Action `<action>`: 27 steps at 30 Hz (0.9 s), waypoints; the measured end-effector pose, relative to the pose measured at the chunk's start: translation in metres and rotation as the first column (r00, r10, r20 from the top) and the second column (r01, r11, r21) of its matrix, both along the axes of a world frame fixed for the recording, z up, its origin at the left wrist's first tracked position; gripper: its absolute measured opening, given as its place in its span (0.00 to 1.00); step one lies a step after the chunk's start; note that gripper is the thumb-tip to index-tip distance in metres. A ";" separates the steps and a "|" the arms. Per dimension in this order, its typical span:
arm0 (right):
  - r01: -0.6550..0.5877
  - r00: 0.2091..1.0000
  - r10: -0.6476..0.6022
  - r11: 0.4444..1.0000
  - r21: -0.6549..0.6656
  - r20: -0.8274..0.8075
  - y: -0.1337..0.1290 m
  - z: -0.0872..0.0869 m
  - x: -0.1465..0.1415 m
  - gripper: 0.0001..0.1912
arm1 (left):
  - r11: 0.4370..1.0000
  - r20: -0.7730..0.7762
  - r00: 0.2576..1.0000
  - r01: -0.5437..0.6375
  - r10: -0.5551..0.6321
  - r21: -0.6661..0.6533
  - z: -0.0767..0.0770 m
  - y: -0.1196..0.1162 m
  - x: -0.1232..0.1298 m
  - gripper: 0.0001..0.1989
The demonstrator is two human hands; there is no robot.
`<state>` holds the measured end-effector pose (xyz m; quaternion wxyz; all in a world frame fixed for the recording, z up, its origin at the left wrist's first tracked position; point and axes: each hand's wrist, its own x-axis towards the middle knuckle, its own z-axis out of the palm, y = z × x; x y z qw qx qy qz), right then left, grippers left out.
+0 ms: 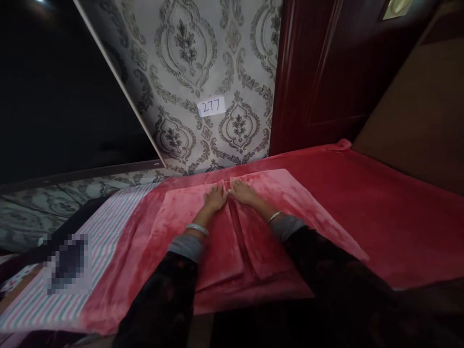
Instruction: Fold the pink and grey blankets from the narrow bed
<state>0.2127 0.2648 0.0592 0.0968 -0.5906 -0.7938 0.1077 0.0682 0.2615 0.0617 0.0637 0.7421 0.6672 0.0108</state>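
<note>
A pink-red plush blanket lies spread on a bed-like surface, with two folded panels, a left panel point(170, 212) and a right panel point(286, 193), nearly meeting at a narrow gap. My left hand point(216, 197) rests palm down near the far inner corner of the left panel, fingers stretched out. Close beside it, my right hand point(242, 191) presses flat on the far inner corner of the right panel. Neither hand grips the cloth visibly. Both wrists wear silver bangles, below rolled grey cuffs.
Red plush cloth point(348, 203) covers the right side. A striped cloth point(105, 232) lies at left, with a pixelated patch over it. Behind stand a large dark screen point(65, 92), a patterned wall point(232, 63) with a paper marked 277 point(211, 106), and a dark red door point(311, 72).
</note>
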 end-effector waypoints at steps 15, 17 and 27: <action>-0.148 0.987 0.139 0.982 0.119 0.081 -0.137 -0.057 0.022 0.35 | 0.979 -0.057 0.978 0.201 -0.199 0.033 -0.049 -0.153 0.001 0.33; -0.147 0.987 0.140 0.986 0.082 0.081 -0.135 -0.049 0.022 0.35 | 0.979 -0.047 0.978 0.203 -0.202 0.020 -0.043 -0.150 0.001 0.33; -0.162 0.984 0.164 0.986 0.039 -0.062 -0.194 -0.050 0.031 0.34 | 0.970 0.061 0.976 0.197 -0.207 0.143 -0.035 -0.196 -0.001 0.31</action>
